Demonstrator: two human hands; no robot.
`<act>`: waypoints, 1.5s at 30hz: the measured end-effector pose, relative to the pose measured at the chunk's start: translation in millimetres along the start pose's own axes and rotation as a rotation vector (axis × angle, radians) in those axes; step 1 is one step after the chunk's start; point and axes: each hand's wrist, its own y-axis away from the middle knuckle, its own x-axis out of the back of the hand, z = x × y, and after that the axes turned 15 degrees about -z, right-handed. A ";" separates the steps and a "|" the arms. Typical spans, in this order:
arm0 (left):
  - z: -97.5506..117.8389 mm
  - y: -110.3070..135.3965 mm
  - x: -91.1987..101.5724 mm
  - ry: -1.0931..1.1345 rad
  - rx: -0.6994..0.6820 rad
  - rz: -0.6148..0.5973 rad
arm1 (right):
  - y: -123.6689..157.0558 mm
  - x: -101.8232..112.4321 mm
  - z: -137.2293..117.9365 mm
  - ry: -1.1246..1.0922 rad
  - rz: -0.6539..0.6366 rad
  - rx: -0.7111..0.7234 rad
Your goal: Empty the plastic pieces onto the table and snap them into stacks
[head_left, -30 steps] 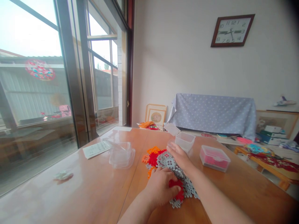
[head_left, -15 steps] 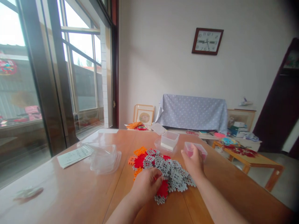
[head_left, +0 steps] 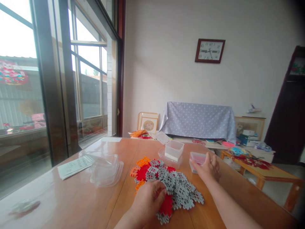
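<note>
A loose heap of interlocking plastic building pieces (head_left: pixel 168 178), grey, red and orange, lies on the wooden table in front of me. My left hand (head_left: pixel 149 195) rests at the near left of the heap, thumb and fingers curled together beside a red piece (head_left: pixel 166 204). What lies between those fingertips is hidden. To the right of the heap stands a small clear plastic box (head_left: pixel 197 157) with something reddish inside. My right hand (head_left: pixel 209 168) grips this box at its near right side, thumb across the front and fingers round the right end.
Behind the heap stands an open clear container (head_left: pixel 174 150) with something white in it. Clear lids or trays (head_left: pixel 107 170) lie at the left beside printed sheets (head_left: pixel 75 166). A crumpled clear packet (head_left: pixel 23 206) is at the near left. A low side table (head_left: pixel 269 168) stands at the right.
My right hand has shifted to the right across the small box, its fingers now at the right end. The left hand stays at the heap. The head view has tilted up slightly.
</note>
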 end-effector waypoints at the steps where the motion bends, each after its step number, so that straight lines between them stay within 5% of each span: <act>1: 0.3 -0.1 0.4 0.000 0.003 -0.002 | -1.7 -1.6 -0.4 0.004 -0.010 -0.005; 9: 3.4 0.7 2.5 -0.021 0.009 -0.010 | 3.2 -1.9 1.7 -0.011 -0.029 0.002; 21: 6.1 2.4 5.6 -0.024 0.000 0.007 | 39.3 46.9 -0.2 -0.117 -0.043 0.036; 28: 6.2 6.2 5.0 0.062 -0.067 0.146 | 85.4 77.1 -20.3 -0.369 0.026 0.345; 37: -2.2 3.2 -5.9 0.295 -0.167 0.368 | 185.2 83.1 -102.9 -0.468 -0.227 0.742; 42: -4.5 -0.4 -2.0 0.355 -0.079 0.447 | 189.7 75.0 -108.6 -0.680 -0.297 0.723; 45: -6.4 -4.0 -2.4 0.390 -0.063 0.491 | 186.0 70.3 -101.7 -0.925 -0.291 0.541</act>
